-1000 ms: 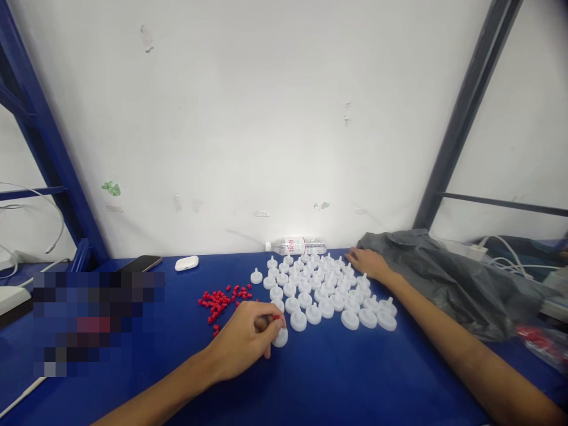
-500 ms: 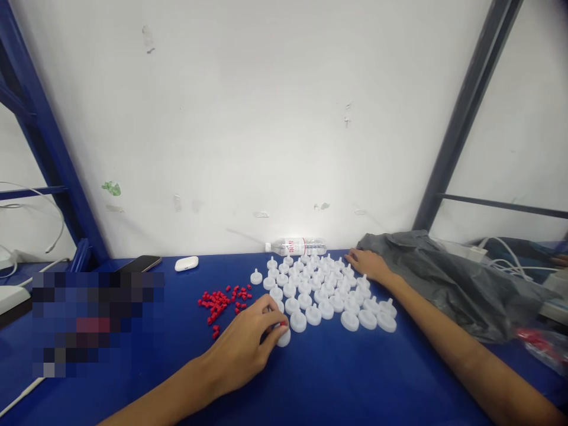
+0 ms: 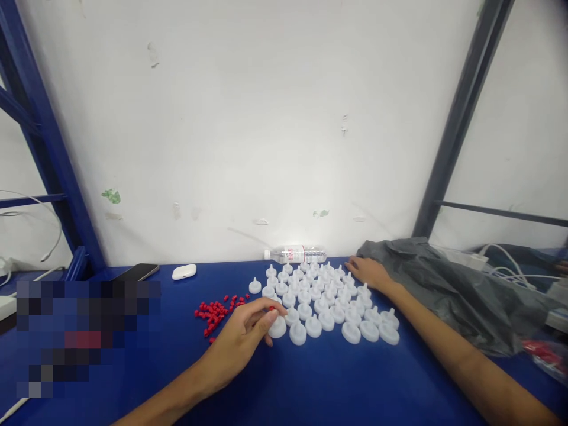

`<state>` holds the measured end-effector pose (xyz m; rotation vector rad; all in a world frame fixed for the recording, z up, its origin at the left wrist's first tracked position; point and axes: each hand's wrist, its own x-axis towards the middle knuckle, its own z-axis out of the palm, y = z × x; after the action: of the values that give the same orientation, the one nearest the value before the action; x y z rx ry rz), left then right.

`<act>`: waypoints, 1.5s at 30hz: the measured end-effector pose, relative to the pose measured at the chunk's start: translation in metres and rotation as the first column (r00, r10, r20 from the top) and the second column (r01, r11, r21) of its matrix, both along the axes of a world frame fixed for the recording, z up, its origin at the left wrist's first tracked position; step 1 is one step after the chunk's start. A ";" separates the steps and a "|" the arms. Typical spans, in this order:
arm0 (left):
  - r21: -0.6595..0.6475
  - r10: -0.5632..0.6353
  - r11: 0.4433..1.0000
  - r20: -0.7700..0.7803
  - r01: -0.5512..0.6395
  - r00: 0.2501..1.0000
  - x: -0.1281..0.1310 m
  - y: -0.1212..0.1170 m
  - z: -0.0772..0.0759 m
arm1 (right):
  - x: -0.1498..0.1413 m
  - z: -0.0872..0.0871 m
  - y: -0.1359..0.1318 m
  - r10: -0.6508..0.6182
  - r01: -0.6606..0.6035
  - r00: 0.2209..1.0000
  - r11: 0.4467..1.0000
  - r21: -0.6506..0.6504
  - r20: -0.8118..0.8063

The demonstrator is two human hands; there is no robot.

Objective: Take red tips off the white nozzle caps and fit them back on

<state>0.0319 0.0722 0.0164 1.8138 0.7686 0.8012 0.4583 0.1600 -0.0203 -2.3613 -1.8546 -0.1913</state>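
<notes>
My left hand [image 3: 251, 325] is closed in a pinch at the near left edge of a group of white plastic spouted caps [image 3: 326, 319]. A small red piece [image 3: 271, 308] shows at its fingertips, directly above the spout area of a white cap [image 3: 277, 328]. The fingers partly hide that cap, and I cannot tell whether its base touches the table. My right hand [image 3: 369, 272] lies at the far right side of the group, fingers stretched towards the caps. Loose small red pieces [image 3: 215, 312] are heaped left of the caps.
A clear bottle [image 3: 295, 254] lies along the wall behind the caps. At the back left are a white earbud case [image 3: 184, 272] and a phone [image 3: 141, 273]. Dark grey plastic sheeting [image 3: 448, 296] covers the right side, beside cables. Blue posts stand left, dark posts right.
My left hand has moved the white cap with the red piece slightly forward and left, beside the other caps. My right hand stays in place. The camera view has shifted slightly.
</notes>
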 end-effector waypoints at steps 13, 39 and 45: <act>-0.338 0.020 0.940 0.172 0.040 0.985 -0.007 0.010 -0.005 | 0.002 -0.001 0.001 -0.003 0.003 1.000 1.000 -0.001 -0.001; -0.516 -0.020 0.834 0.322 0.193 0.947 -0.006 0.005 0.002 | 0.004 -0.002 0.001 0.009 -0.009 1.000 1.000 -0.007 -0.009; -0.530 -0.010 0.837 0.235 0.137 0.972 -0.010 0.004 0.009 | 0.004 -0.002 0.001 0.003 -0.003 1.000 1.000 -0.014 -0.019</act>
<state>0.0217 0.0763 0.0253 1.2086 0.6859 0.6375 0.4624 0.1614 -0.0221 -2.3611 -1.8575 -0.1558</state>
